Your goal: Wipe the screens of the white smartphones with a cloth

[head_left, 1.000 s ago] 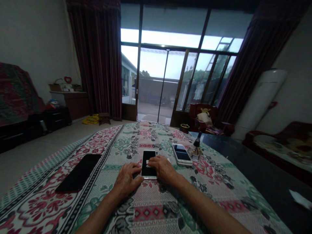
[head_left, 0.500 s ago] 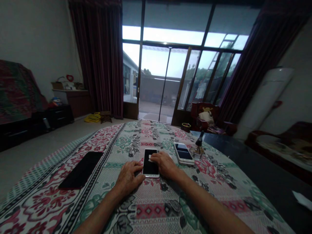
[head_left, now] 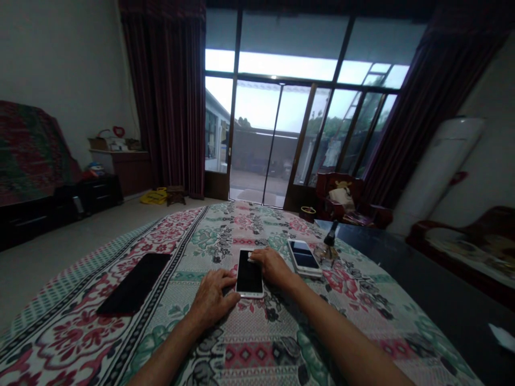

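A white-framed phone with a dark screen [head_left: 249,277] lies flat on the flowered tablecloth [head_left: 249,324]. My left hand [head_left: 213,295] rests at its left edge, fingers apart, the fingertips touching the phone's side. Over the upper right of the screen, my right hand [head_left: 273,265] pinches a small white pad [head_left: 250,256] against the glass. To the right, a stack of white phones [head_left: 304,257] lies beside a small glass bottle with a black top [head_left: 330,244]. A large black phone or tablet [head_left: 135,283] lies at the left.
A dark table surface [head_left: 426,273] adjoins on the right, with a white paper [head_left: 501,336] near its edge. Beyond the cloth stand a wooden chair [head_left: 340,195] with a bag and a low stool [head_left: 176,194]. Glass doors [head_left: 257,145] are at the back.
My right hand has moved up the phone's screen with the white pad. The whole view has shifted slightly; my left hand stays at the phone's left edge.
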Motion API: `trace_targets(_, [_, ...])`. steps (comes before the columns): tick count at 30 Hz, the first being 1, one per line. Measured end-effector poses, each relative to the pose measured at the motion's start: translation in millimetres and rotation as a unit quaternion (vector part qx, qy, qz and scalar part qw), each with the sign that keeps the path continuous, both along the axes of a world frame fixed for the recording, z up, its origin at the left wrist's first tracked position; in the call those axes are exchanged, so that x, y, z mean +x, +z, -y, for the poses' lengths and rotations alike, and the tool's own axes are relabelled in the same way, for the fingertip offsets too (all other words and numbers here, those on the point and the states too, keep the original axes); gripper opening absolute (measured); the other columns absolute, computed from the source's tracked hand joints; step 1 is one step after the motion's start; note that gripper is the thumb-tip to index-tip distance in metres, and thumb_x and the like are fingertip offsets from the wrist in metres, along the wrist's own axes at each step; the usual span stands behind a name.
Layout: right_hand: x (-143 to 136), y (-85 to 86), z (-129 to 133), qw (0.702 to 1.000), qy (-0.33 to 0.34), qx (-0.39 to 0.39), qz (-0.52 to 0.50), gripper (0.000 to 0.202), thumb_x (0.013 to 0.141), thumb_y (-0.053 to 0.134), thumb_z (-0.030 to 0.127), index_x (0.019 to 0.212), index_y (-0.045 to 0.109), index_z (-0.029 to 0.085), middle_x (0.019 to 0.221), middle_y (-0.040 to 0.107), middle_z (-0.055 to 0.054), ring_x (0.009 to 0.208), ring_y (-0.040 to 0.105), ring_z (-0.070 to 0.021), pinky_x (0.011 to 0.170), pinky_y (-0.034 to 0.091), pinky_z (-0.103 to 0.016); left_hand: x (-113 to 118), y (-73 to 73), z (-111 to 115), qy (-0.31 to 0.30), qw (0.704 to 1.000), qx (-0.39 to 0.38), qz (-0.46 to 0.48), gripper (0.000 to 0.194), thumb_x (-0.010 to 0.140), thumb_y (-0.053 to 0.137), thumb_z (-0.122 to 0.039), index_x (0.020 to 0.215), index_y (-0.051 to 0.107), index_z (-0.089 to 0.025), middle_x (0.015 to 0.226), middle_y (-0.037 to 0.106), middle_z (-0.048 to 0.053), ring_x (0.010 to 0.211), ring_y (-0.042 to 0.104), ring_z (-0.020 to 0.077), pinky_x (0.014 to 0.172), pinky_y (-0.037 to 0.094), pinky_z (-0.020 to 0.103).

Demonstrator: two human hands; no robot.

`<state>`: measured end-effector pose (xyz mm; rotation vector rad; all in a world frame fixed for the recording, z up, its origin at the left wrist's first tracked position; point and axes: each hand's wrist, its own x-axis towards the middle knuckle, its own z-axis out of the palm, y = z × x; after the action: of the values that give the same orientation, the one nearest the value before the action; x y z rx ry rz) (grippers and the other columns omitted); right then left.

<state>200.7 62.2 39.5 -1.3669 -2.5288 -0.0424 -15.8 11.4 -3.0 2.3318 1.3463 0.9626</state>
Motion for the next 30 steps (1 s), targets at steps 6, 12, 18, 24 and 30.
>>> trace_targets(6, [1,-3.9,1,1.0,-0.008,0.01,-0.009,0.029,0.088,0.043,0.007,0.096,0.07,0.016,0.096,0.069,-0.006,0.088,0.058,-0.0164,0.081,0.036,-0.026,0,1.8,1,-0.002,1.0,-0.009,0.004,0.027,0.076,0.064,-0.027,0.101,0.074,-0.025,0.108,0.068,0.006,0.103,0.058,0.0254,0.093,0.043,0.04])
trace_targets(12, [8,-7.0,43,1.0,-0.001,0.009,-0.023,0.031,0.088,0.044,0.005,0.101,0.069,0.018,0.103,0.068,-0.007,0.093,0.056,-0.017,0.085,0.036,-0.027,0,0.4,-1,-0.003,1.0,-0.013,-0.006,0.029,0.076,0.064,-0.026,0.103,0.074,-0.023,0.108,0.068,0.007,0.103,0.058,0.0257,0.094,0.042,0.041])
trace_targets(18, [10,-12.5,35,0.999,0.002,0.009,-0.034,0.037,0.085,0.045,0.003,0.107,0.069,0.019,0.107,0.068,-0.006,0.097,0.057,-0.0171,0.089,0.037,-0.027,0,0.3,-1,-0.002,1.0,-0.01,0.0,0.028,0.075,0.064,-0.025,0.101,0.075,-0.023,0.107,0.068,0.006,0.102,0.058,0.0248,0.094,0.042,0.04])
trace_targets(24, [10,-11.3,-7,0.999,-0.034,0.016,-0.02,0.037,0.085,0.045,0.004,0.106,0.07,0.018,0.106,0.069,-0.007,0.096,0.059,-0.0173,0.088,0.038,-0.027,-1,-0.5,0,-0.002,1.0,-0.003,0.007,0.027,0.076,0.064,-0.027,0.101,0.074,-0.024,0.108,0.069,0.006,0.102,0.059,0.025,0.093,0.043,0.039])
trace_targets(30, [8,-11.7,-6,0.999,-0.045,0.022,-0.016,0.036,0.086,0.044,0.004,0.107,0.07,0.018,0.108,0.068,-0.007,0.097,0.058,-0.0175,0.09,0.037,-0.027,-1,-0.4,-1,0.001,1.0,-0.013,0.004,0.028,0.075,0.065,-0.027,0.101,0.074,-0.024,0.108,0.069,0.006,0.103,0.058,0.0253,0.094,0.042,0.04])
